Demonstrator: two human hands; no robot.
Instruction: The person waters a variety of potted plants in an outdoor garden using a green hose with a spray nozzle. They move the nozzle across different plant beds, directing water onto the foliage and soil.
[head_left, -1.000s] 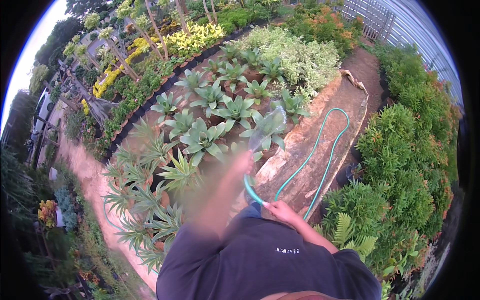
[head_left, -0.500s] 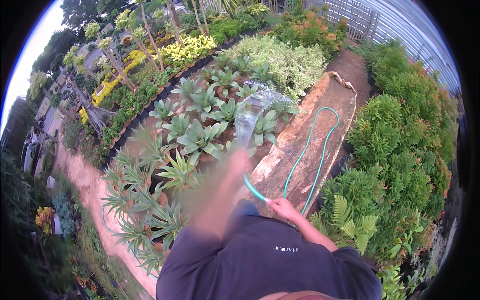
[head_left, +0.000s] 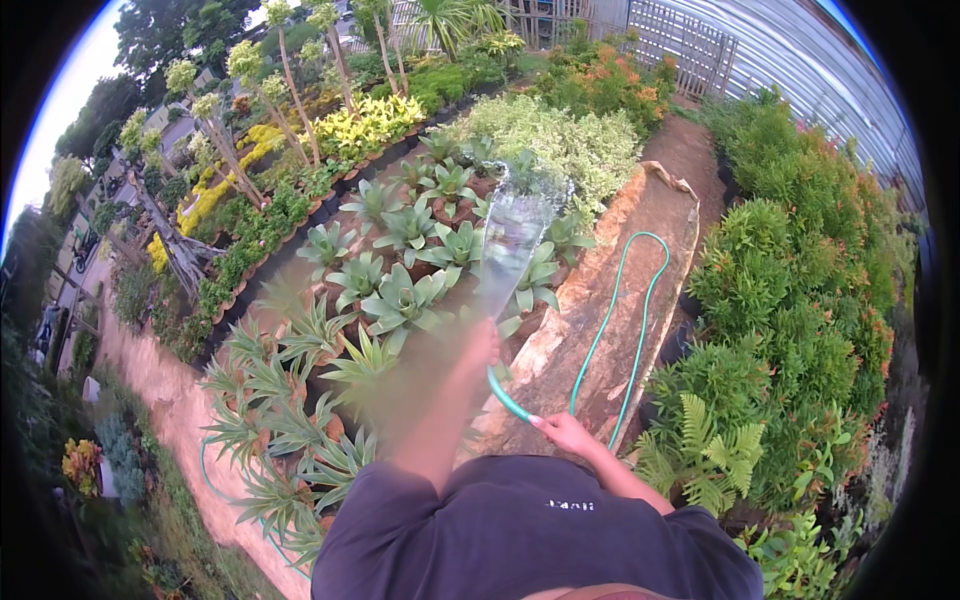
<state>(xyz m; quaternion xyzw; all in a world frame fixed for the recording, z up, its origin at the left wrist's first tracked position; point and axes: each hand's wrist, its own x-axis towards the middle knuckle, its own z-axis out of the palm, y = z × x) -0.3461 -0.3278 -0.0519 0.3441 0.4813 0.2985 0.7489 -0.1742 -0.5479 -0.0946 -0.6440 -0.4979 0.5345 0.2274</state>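
Observation:
Water fans out in a clear sheet (head_left: 515, 235) from the end of a green garden hose (head_left: 508, 396). My left hand (head_left: 481, 345) is closed around the hose near its outlet, partly smeared; the exact finger placement is blurred. Further back along the hose, my right hand (head_left: 563, 432) grips it low in front of my shirt. The spray passes over broad-leaved grey-green rosette plants (head_left: 403, 300) and reaches toward a pale variegated shrub (head_left: 575, 145). Spiky rosette plants (head_left: 300, 400) stand left of my left forearm.
A long loop of hose (head_left: 597, 345) lies on a worn brown sheet (head_left: 535, 385) ahead of me. Dense green shrubs (head_left: 790, 300) and a fern (head_left: 715, 455) line the right side. A dirt path (head_left: 165, 400) runs at left, with more hose along it.
The water sheet has swung from curving rightward to a straighter, wider fan pointing ahead. My left hand has shifted slightly lower in the picture; my right hand keeps its grip on the hose.

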